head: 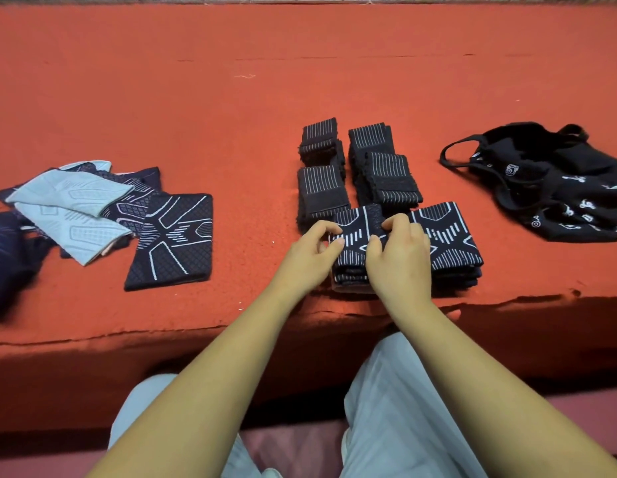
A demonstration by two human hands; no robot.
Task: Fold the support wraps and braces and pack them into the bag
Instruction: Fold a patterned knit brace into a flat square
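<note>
Bag: a black bag with small white prints lies slumped on the red mat, its mouth loose and one thin strap looping out on the side towards the wraps.
Folded brace: a dark folded brace with white dashes sits left of the bag and nearer the person, close to the mat's front edge.
Left hand: the left hand pinches the edge of the folded brace farthest from the bag, thumb and curled fingertips closed on the cloth.
Right hand: the right hand lies over the folded brace on its bag side, with the fingers curled down over the top and gripping it.
Brace stack: a brace stack in the same pattern lies between the folded brace and the bag; I cannot tell if the two touch.
Striped wraps: four black striped wraps, folded into blocks, stand in two pairs left of the bag, just behind the folded brace.
Flat brace: a dark flat brace with white lines lies well to the left of the bag, past both hands.
Pale braces: light blue pale braces lie heaped with dark ones, farther still from the bag.
Trousers: pale trousers show below the mat's front edge.
</note>
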